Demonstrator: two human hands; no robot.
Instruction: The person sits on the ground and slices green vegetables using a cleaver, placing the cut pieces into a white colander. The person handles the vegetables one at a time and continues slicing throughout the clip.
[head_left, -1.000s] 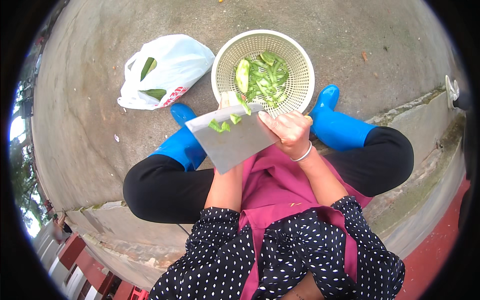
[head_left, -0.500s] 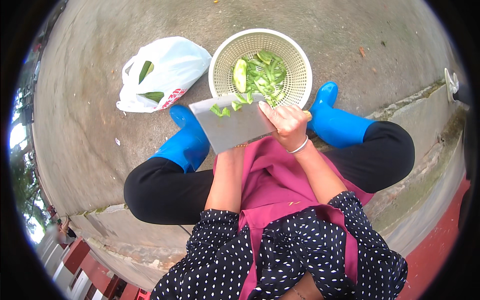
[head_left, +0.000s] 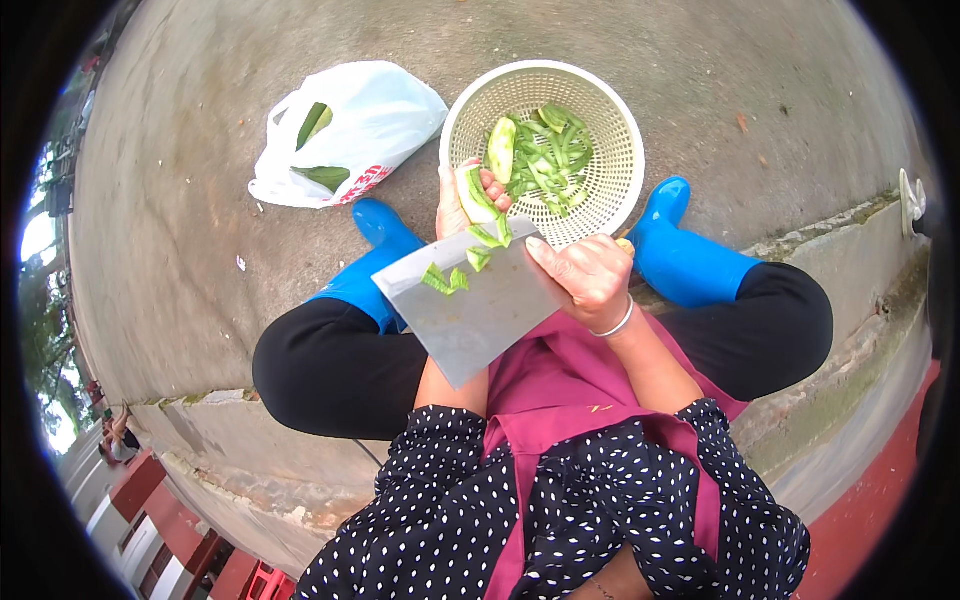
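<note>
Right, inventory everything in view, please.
Cleaver: one, grey, centre
Vegetable slices: several, green, on cleaver
Peeled vegetable: one, pale green, beyond cleaver
Colander: one, cream, on concrete ground
Vegetable pieces: many, green, in colander
Plastic bag: one, white, left of colander
Vegetable parts: two showing, dark green, through bag openings
Shoe: one, white, right edge
Distant person: one, colours unclear, left edge
Rubber boots: two, blue, left and right
Apron: one, magenta, beneath cleaver
Trousers: one pair, black, beside apron
Spotted shirt: one, black, lower centre
Bracelet: one, white, right wrist
Left hand: one, bare, holding peeled vegetable
Right hand: one, bare, holding cleaver
</note>
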